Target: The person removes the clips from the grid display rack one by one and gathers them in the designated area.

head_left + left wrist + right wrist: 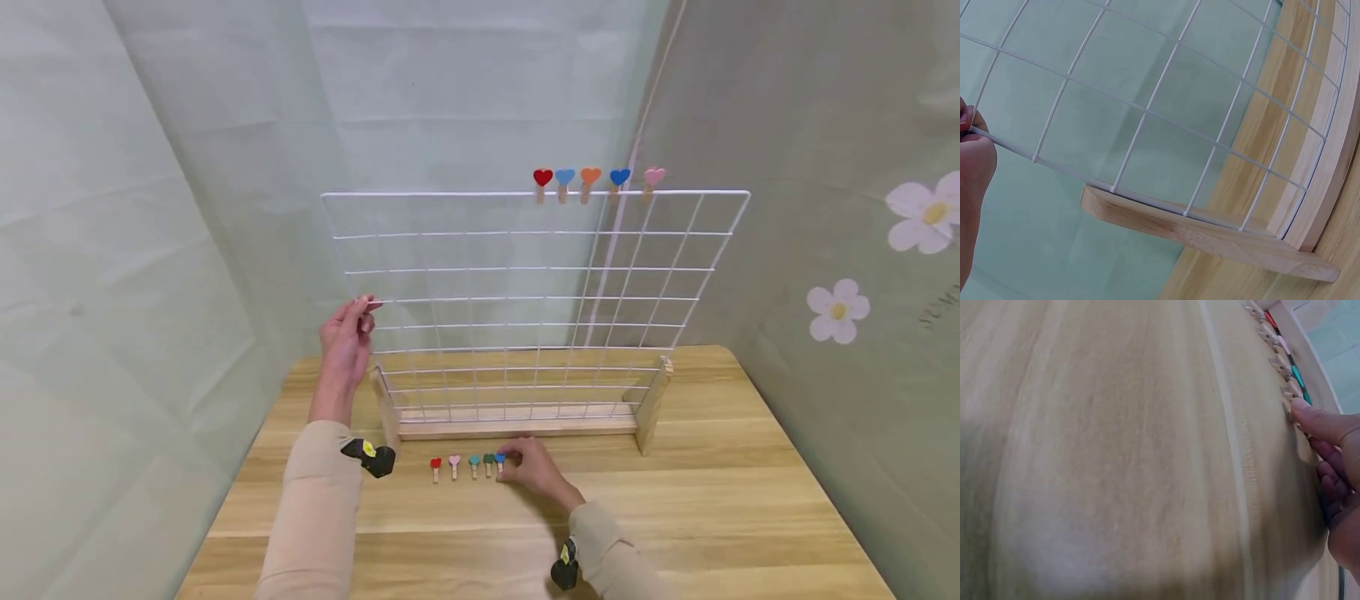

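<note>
Head view: the left hand point(348, 332) pinches the white wire grid point(507, 298) with its fingers, maybe to keep it still, while the right hand point(536, 467) pinches a blue heart clothespin point(500, 459) on the counter point(720, 500).

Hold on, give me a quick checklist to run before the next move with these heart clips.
1. Left hand on the wire grid: ok, it pinches the left edge.
2. Right hand on the front blue clip: ok, it pinches that clip.
3. Firmness of that pinch: cannot tell from these views.
4. Room beside the front green clip: not ok, it sits close to the blue one.
5. Five clips on the grid's top bar: ok, hearts upright above it.
</note>
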`<state>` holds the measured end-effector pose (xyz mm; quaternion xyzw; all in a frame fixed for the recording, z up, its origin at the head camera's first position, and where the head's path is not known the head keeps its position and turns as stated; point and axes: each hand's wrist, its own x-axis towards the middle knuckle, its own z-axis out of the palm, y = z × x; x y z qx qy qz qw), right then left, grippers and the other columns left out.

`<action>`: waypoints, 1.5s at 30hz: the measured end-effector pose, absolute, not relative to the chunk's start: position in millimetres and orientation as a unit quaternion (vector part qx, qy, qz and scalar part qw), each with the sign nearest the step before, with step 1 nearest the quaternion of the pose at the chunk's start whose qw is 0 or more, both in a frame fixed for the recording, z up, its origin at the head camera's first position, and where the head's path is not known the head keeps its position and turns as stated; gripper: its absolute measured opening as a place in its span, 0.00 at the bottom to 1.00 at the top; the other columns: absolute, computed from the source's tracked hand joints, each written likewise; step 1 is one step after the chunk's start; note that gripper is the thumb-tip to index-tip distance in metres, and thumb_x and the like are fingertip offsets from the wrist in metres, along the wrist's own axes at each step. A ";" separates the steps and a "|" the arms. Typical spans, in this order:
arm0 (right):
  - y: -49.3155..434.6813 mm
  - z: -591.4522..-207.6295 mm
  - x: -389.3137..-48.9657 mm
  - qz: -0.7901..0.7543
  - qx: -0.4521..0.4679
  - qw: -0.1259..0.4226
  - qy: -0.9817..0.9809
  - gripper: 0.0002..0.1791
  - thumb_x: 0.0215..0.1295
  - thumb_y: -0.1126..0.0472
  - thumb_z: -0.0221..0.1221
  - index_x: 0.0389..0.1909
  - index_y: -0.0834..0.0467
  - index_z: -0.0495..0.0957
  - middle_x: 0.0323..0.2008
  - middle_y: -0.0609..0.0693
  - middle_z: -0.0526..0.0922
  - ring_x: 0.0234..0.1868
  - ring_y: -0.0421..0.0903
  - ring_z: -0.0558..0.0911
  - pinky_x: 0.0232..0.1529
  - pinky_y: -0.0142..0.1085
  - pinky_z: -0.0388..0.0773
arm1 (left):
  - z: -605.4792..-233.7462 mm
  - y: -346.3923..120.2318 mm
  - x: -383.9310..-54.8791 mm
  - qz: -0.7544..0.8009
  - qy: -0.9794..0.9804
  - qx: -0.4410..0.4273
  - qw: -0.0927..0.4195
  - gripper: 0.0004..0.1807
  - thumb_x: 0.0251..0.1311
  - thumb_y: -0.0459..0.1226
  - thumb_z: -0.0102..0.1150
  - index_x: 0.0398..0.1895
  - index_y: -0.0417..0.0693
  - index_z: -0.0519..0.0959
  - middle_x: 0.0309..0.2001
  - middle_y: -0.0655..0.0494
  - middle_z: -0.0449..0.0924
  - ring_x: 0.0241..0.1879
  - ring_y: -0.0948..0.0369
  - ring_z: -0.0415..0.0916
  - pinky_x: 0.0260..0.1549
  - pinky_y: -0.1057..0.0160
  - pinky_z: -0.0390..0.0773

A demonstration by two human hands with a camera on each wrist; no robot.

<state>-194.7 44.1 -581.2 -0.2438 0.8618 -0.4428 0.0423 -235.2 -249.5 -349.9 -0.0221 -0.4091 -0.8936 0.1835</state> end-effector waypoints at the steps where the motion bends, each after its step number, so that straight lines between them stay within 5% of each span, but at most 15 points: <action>1: 44.0 -582.1 -194.5 -0.445 -0.243 0.040 0.861 0.20 0.46 0.61 0.75 0.41 0.61 0.84 0.37 0.48 0.82 0.38 0.42 0.72 0.40 0.35 0.71 | -349.5 -249.5 -235.3 -0.893 -0.411 -0.024 0.181 0.11 0.67 0.27 0.53 0.30 0.40 0.85 0.29 0.50 0.83 0.22 0.64 0.64 0.23 0.73 0.66; 15: 47.4 -589.0 -191.8 -0.457 -0.241 0.025 0.856 0.23 0.49 0.58 0.74 0.45 0.64 0.82 0.46 0.54 0.82 0.51 0.55 0.75 0.55 0.48 0.69 | -351.6 -248.1 -237.8 -0.888 -0.414 -0.037 0.197 0.14 0.68 0.26 0.51 0.27 0.39 0.84 0.27 0.51 0.83 0.20 0.65 0.64 0.23 0.73 0.64; 31: 57.6 -577.1 -179.7 -0.550 -0.175 0.034 0.816 0.22 0.57 0.63 0.68 0.52 0.65 0.78 0.46 0.57 0.80 0.42 0.51 0.79 0.42 0.37 0.77 | -351.6 -248.3 -239.4 -0.890 -0.408 -0.034 0.201 0.15 0.68 0.25 0.50 0.26 0.40 0.85 0.27 0.51 0.83 0.20 0.66 0.64 0.21 0.73 0.64; 45: 100.1 -499.3 -171.9 -0.538 -0.146 -0.057 0.828 0.13 0.64 0.66 0.62 0.48 0.63 0.81 0.46 0.54 0.82 0.46 0.52 0.80 0.44 0.41 0.77 | -351.1 -247.9 -237.0 -0.888 -0.413 -0.025 0.199 0.15 0.68 0.26 0.50 0.27 0.40 0.85 0.28 0.51 0.83 0.21 0.65 0.64 0.23 0.73 0.65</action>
